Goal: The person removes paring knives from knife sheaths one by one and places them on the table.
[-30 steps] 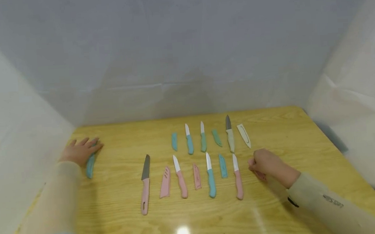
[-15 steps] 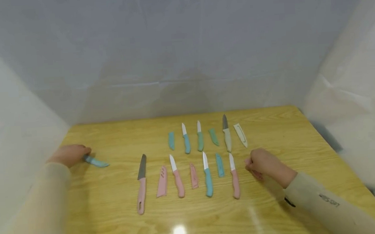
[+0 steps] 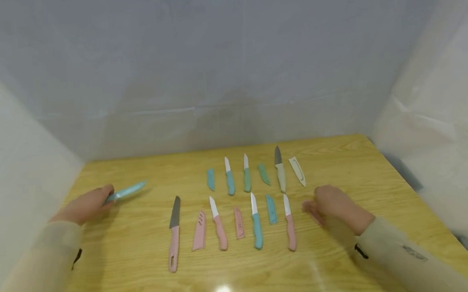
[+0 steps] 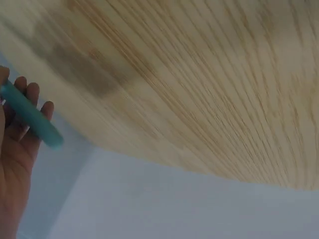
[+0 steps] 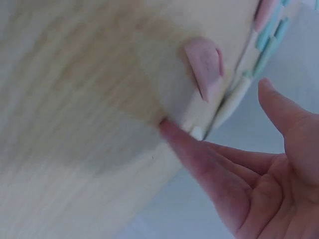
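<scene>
At the table's left side my left hand (image 3: 85, 206) holds a light-blue knife (image 3: 127, 191) raised off the wood, its handle pointing right; no blade shows. The left wrist view has the teal handle (image 4: 32, 117) lying across the curled fingers. On the right, my right hand (image 3: 337, 202) is beside a small pink knife sheath (image 3: 314, 213). In the right wrist view that pink sheath (image 5: 205, 67) lies flat on the table, apart from the spread thumb and extended fingers. Left of it rests a small pink knife (image 3: 291, 232) with a white blade.
The front row also has a large pink knife (image 3: 174, 247), a wide pink sheath (image 3: 199, 232), another pink knife (image 3: 220, 230) and a blue knife (image 3: 257, 230). Behind lie blue, green and cream knives (image 3: 281, 176) with sheaths (image 3: 297, 171). Pale sheeting (image 3: 212, 75) encloses the table.
My left hand has gone from lying over the blue knife to gripping and lifting it, its handle swung rightward. The right hand has let go of the pink sheath and barely shifted.
</scene>
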Motion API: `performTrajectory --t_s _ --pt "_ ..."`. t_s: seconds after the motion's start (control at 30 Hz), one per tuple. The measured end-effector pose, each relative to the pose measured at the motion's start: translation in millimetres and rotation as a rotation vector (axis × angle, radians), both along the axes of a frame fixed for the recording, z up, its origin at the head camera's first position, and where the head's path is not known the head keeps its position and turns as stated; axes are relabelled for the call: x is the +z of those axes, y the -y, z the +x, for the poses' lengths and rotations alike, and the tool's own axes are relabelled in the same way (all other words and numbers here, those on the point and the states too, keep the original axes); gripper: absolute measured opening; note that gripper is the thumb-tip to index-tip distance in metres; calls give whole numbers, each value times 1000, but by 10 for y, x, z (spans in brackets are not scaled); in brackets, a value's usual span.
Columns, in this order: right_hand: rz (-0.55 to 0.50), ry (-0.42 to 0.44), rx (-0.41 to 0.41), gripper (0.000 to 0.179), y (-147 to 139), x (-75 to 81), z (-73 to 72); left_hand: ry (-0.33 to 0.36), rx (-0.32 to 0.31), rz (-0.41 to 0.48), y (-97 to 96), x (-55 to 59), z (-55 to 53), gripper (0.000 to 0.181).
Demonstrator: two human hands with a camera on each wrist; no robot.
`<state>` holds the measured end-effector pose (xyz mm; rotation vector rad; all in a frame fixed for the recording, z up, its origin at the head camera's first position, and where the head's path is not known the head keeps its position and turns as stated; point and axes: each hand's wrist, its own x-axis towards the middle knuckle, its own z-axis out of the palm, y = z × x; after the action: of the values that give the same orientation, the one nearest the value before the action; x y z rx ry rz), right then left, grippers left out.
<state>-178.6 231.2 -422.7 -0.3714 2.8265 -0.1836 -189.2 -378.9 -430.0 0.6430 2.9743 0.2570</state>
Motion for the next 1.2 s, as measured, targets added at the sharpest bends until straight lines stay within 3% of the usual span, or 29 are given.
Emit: performTrajectory --t_s 0.03,0.13,0.27,0.43,0.63,0.73,1.0,1.1,1.2 --pt "22 3 0 41 -12 24 -6 -24 2 19 -61 1 1 10" --pt "19 9 -6 56 -54 95 -25 -79 10 25 -283 30 -8 10" --pt "-39 -30 -27 72 -87 170 -57 -147 25 -41 -617 122 -18 19" --pt "-105 -106 -32 76 -38 215 -107 -225 11 -85 -1040 245 -39 26" --pt "-137 -219 51 78 151 218 -175 -209 15 -6 -1545 352 -79 27" --pt "-160 -258 90 80 266 215 -174 -217 15 -14 -1823 353 -75 28" --pt "-202 -394 212 78 511 224 -121 -263 -38 21 -2465 339 55 28" --pt "-235 -466 292 77 592 203 -132 -240 -54 37 -2617 329 87 28" --pt "-272 -523 384 77 670 184 -143 -174 -30 52 -2747 313 99 29"
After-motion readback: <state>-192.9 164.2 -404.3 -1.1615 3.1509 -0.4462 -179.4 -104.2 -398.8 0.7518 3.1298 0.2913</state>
